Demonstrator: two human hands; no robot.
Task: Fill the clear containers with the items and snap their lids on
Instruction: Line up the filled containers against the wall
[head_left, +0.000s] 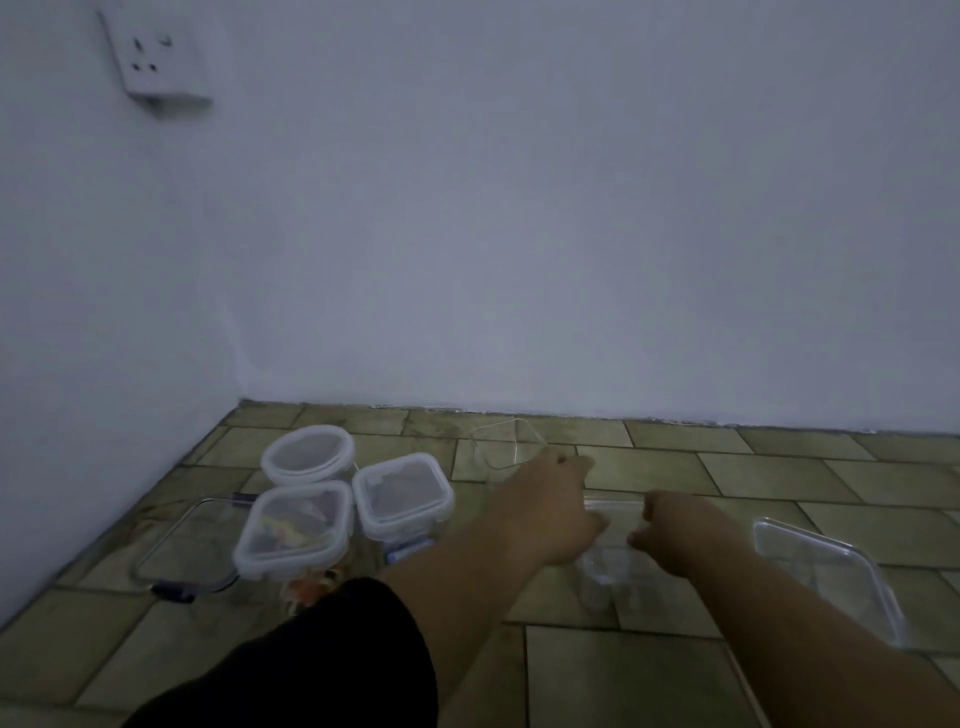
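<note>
The left hand (545, 501) reaches the near rim of one open clear container (501, 441) by the wall, but blur hides whether the fingers grip it. The right hand (675, 530) curls its fingers over a second, low clear container (605, 564); its hold is unclear and the contents are too faint to make out. One loose lid (826, 571) lies to the right. To the left stand three lidded containers (402, 493), clustered, beside one clipped lid (182, 551). A black sleeve (337, 649) partly hides some orange items (311, 590).
</note>
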